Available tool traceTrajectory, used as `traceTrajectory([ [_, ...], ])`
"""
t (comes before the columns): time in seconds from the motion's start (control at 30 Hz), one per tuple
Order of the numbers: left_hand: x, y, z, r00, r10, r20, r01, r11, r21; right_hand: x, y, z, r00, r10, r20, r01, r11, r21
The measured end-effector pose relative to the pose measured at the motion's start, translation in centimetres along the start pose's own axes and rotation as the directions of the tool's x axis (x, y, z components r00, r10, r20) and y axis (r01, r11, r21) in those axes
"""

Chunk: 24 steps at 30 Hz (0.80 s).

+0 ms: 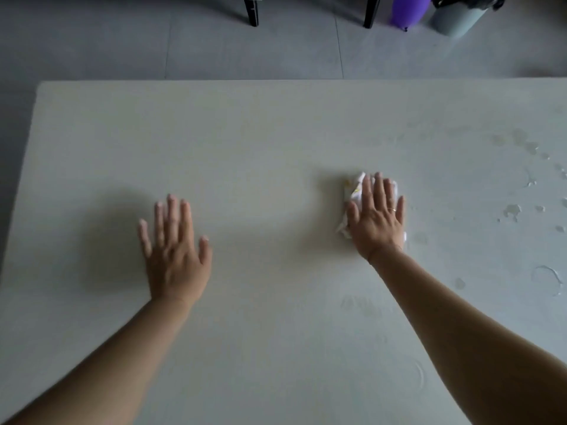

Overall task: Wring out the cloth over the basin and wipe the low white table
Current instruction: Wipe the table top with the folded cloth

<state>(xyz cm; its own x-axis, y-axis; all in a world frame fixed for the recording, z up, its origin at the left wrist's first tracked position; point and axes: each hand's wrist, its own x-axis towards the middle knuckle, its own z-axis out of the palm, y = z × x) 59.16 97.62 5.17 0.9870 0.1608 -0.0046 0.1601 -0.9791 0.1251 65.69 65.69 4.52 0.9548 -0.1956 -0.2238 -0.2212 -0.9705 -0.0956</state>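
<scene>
The low white table (245, 133) fills most of the view. My right hand (376, 214) lies flat, fingers spread, on top of a crumpled white cloth (352, 188) with yellow marks, pressing it onto the tabletop right of centre. Only the cloth's left and far edges show past the fingers. My left hand (173, 243) rests palm down on the bare tabletop to the left, fingers apart and holding nothing. No basin is in view.
Water drops and puddles (512, 211) lie on the table's right side, with faint wet smears (365, 303) near the front. Beyond the far edge is grey tiled floor with black furniture legs (251, 10), a purple object (406, 9) and a grey bin (457, 18).
</scene>
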Motion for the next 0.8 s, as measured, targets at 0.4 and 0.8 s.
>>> traceTrajectory([
  [0.4, -11.8, 8.5, 2.2, 0.984, 0.111, 0.14, -0.105, 0.993, -0.05, -9.9, -6.7, 3.3, 0.925, -0.379, 0.015, 0.379, 0.925, 0.044],
  [0.8, -11.8, 9.0, 2.2, 0.993, 0.077, 0.094, -0.072, 0.996, -0.054, -12.2, -3.9, 3.5, 0.998, -0.011, -0.056, 0.019, 0.99, 0.14],
])
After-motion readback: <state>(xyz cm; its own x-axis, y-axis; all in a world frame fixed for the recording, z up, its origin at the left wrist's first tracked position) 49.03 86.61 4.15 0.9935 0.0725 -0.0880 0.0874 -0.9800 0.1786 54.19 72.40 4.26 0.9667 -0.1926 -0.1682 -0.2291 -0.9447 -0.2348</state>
